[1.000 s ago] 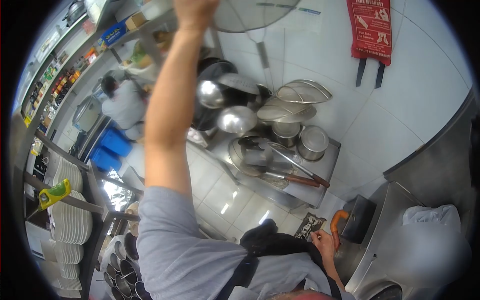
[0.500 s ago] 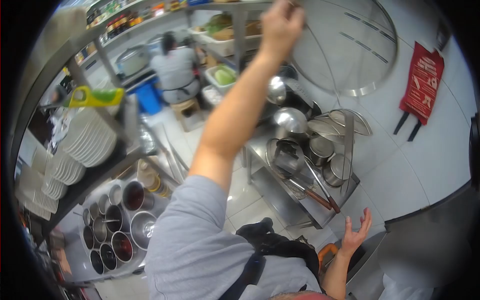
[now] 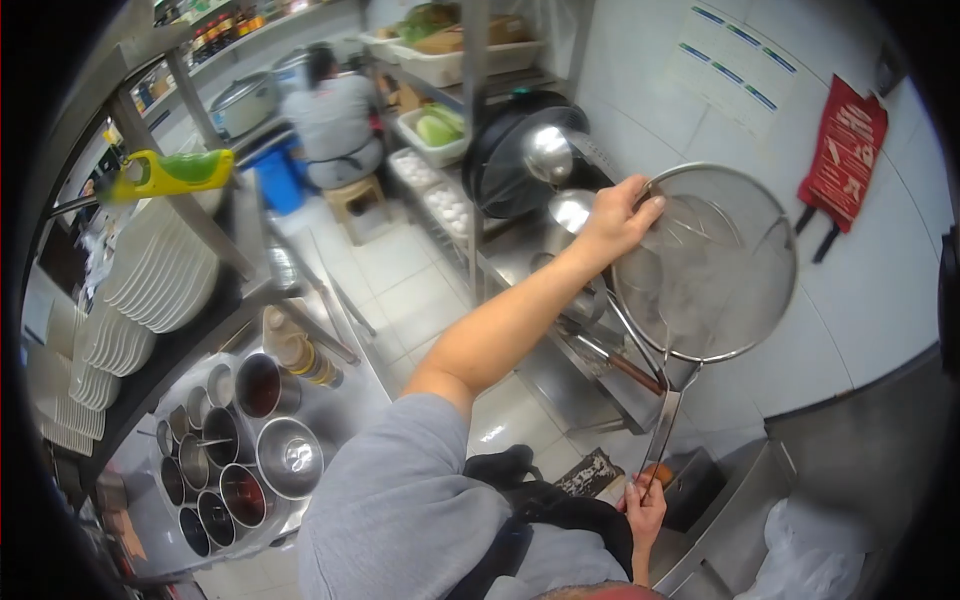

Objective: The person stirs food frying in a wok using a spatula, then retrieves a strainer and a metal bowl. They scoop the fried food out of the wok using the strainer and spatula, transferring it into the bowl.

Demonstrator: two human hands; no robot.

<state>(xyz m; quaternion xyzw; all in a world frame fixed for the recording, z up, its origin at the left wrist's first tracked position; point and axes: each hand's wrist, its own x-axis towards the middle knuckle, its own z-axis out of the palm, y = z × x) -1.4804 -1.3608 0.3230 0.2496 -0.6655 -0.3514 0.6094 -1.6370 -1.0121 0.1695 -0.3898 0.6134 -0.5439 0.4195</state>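
We observe one large round strainer point(image 3: 715, 290) of fine mesh with a steel rim and a long flat metal handle point(image 3: 667, 425); it is held up in front of the white tiled wall point(image 3: 690, 115), tilted, its handle angling downward. We see the left hand point(image 3: 622, 218) at the strainer's upper left, fingers bent and pinching the rim, thumb against it. The right hand point(image 3: 645, 505) is below the strainer, its fingers curled around the lower end of the handle. Finger detail there is small; we cannot tell each finger's placement. Left of the strainer we log black round pans point(image 3: 505, 160) and a shiny round steel ladle point(image 3: 548, 155); below left of it, a long utensil point(image 3: 632, 372) with a brown grip. Above right of it hangs a red fabric pouch point(image 3: 845, 155) with dark straps. Far to its lower left stand steel cylindrical pots point(image 3: 262, 388), some with dark or red contents, and farther left, stacked white dishes point(image 3: 165, 275). Well to its upper left, we note another person point(image 3: 330, 125) in grey on a wooden stool point(image 3: 357, 203). Below right of it lies a translucent white plastic bag point(image 3: 805, 555).
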